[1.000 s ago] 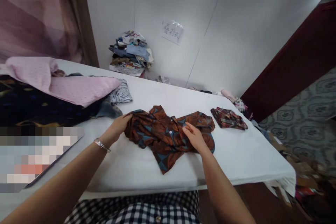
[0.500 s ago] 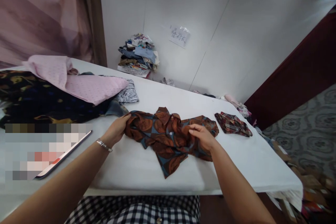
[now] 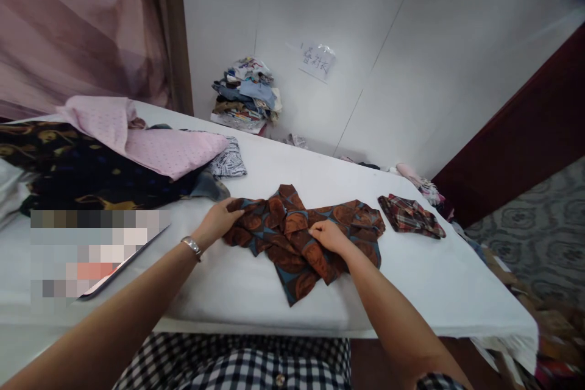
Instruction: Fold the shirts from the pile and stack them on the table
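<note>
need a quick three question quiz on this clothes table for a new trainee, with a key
1. True or false: the bracelet is on the left wrist.

2. Where does the plaid cloth lie? a) under the brown shirt b) to the right of the brown shirt c) on top of the brown shirt

3. Fill in: the left hand is at the shirt's ____ end, and the right hand is near its ____.

Key: 1. True; 2. b; 3. left, middle
</note>
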`<state>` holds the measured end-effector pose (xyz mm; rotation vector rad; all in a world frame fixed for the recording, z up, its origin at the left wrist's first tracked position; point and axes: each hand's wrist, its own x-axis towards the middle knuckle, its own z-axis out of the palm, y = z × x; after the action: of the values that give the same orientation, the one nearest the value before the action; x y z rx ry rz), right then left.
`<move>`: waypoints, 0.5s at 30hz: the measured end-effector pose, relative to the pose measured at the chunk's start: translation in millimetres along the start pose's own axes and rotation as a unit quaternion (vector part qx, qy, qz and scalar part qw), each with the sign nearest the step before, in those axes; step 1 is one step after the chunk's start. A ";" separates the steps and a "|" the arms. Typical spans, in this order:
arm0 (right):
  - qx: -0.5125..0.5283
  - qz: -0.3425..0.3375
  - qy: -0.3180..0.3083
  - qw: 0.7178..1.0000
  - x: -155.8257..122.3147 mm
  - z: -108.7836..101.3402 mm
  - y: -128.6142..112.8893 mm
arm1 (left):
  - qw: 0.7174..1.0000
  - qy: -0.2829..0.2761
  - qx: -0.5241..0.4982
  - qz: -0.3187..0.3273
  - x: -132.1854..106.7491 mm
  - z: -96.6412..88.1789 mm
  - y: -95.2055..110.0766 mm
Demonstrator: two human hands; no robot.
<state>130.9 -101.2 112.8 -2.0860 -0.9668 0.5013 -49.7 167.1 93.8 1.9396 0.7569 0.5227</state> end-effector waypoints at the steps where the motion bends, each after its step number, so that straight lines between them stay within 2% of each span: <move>1: 0.014 0.004 0.019 1.000 4.7 -4.5 2.1 | 0.999 0.008 0.037 0.008 1.6 -1.6 1.0; 5: 0.104 0.004 0.115 0.988 21.2 -40.8 0.8 | 0.990 0.008 0.127 0.057 14.9 -10.4 17.1; 8: 0.164 -0.036 0.173 0.971 26.2 -69.9 -20.0 | 0.980 0.043 0.157 0.112 33.3 -22.9 47.4; 12: 0.279 -0.117 0.221 0.927 20.2 -91.9 -59.5 | 0.955 0.162 0.156 0.191 54.9 -50.4 103.4; 14: 0.334 -0.153 0.227 0.902 14.1 -92.1 -70.9 | 0.937 0.235 0.130 0.223 60.0 -60.6 125.5; 15: 0.355 -0.151 0.212 0.898 11.0 -88.7 -72.8 | 0.931 0.255 0.119 0.230 61.5 -62.7 132.2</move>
<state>158.0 -104.9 224.7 -1.2764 -0.6855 0.1740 -7.5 202.5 242.7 2.2483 0.6989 1.3117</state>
